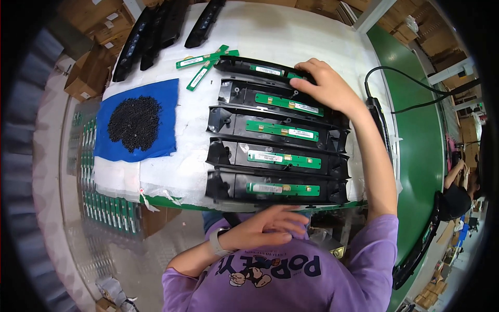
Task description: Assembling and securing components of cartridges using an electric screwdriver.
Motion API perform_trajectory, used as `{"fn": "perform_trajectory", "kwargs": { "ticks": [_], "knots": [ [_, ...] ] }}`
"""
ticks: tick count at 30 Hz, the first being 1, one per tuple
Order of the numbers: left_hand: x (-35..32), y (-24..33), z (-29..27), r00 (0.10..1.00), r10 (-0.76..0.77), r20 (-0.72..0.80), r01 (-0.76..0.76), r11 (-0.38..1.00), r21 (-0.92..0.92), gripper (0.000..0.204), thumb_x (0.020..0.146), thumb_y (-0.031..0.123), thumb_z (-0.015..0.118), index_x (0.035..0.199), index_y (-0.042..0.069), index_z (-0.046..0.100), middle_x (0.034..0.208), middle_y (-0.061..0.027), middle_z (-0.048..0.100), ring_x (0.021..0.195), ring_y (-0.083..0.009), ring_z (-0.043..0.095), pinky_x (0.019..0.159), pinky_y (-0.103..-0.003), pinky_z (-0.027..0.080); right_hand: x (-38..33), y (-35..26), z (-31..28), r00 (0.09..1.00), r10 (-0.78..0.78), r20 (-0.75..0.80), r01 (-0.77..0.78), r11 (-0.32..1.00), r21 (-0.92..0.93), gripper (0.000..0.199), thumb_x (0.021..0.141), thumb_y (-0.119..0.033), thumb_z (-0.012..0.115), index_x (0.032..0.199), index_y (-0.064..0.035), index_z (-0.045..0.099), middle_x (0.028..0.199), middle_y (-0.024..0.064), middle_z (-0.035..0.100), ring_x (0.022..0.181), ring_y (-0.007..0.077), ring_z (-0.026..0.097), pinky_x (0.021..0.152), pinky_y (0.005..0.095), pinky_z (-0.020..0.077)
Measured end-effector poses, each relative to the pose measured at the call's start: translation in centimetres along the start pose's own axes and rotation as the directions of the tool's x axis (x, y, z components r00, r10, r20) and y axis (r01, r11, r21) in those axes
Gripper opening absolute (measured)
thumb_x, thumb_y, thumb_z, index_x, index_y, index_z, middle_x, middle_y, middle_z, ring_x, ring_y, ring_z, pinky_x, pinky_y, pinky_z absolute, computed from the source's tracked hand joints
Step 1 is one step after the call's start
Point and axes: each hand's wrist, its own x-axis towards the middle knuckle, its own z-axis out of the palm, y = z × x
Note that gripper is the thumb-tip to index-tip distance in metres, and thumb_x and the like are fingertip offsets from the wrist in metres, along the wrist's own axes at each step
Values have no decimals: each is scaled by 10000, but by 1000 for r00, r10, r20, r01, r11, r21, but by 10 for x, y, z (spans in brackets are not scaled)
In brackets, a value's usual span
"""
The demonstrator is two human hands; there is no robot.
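Several long black plastic housings (pixel 234 156) lie in a row on the white-covered table, each with a narrow green circuit board (pixel 283 130) inside. My right hand (pixel 327 86) reaches to the farthest housing (pixel 241 66) and grips its right end, thumb on the near side and fingers over the far side. That housing sits tilted, its green board partly covered by my fingers. My left hand (pixel 265 226) holds nothing; it hovers before my body, just off the table's near edge, fingers stretched and apart. Loose green boards (pixel 200 75) lie crossed beyond the row's left end.
A heap of small black screws (pixel 136 122) rests on a blue cloth (pixel 169 104) at left. More black housings (pixel 171 26) lie at the far left. A black corded tool (pixel 381 122) lies along the right edge. Clear trays of green boards (pixel 112 210) stand lower left.
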Motion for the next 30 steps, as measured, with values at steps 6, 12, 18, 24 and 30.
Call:
{"fn": "perform_trajectory", "kwargs": {
  "ticks": [6, 12, 18, 24, 30],
  "knots": [
    [2, -2, -1, 995, -15, -95, 7, 996, -90, 452, 926, 46, 490, 1342, -1, 317, 1367, -131, 424, 1222, -248, 471, 948, -299, 408, -14, -25, -28, 856, 13, 518, -195, 934, 299, 654, 792, -504, 629, 1191, 8, 547, 1023, 189, 636, 936, 268, 614, 836, 310, 464],
    [3, 4, 12, 974, -17, -226, -18, 988, -153, 498, 903, 87, 526, 1345, -8, 318, 1286, -156, 498, 1190, -244, 499, 901, -328, 448, -56, -32, -49, 635, -329, 699, -76, 874, 480, 1027, 700, -495, 734, 1410, 23, 202, 1115, 211, 606, 989, 278, 612, 873, 307, 466],
    [-5, -4, 22, 770, 131, -625, 67, 957, 283, 434, 889, 147, 554, 1260, -4, 389, 1086, -71, 566, 965, -145, 551, 804, -282, 463, -142, -56, -8, 876, -224, 427, -217, 606, 765, 1106, 711, -415, 748, 1426, 42, 37, 1139, 246, 578, 1021, 300, 595, 911, 301, 440],
    [28, 22, 34, 832, 323, -451, -109, 892, 439, 503, 890, 117, 494, 1329, -17, 288, 1246, -114, 467, 1143, -206, 464, 997, -318, 349, -216, -68, 17, 991, 81, 103, -131, 586, 800, 1130, 721, -412, 731, 1415, 80, -14, 1336, 309, 372, 1234, 327, 424, 1023, 286, 312],
    [191, 29, 85, 983, 154, 103, -185, 832, 523, 486, 886, 160, 572, 1279, -32, 359, 1155, -96, 516, 1059, -159, 483, 940, -294, 385, -315, -53, -47, 748, 640, -176, -52, 321, 946, 962, 711, -230, 756, 1408, 49, 155, 1351, 159, 365, 1259, 236, 366, 1060, 340, 269]
  ]
}}
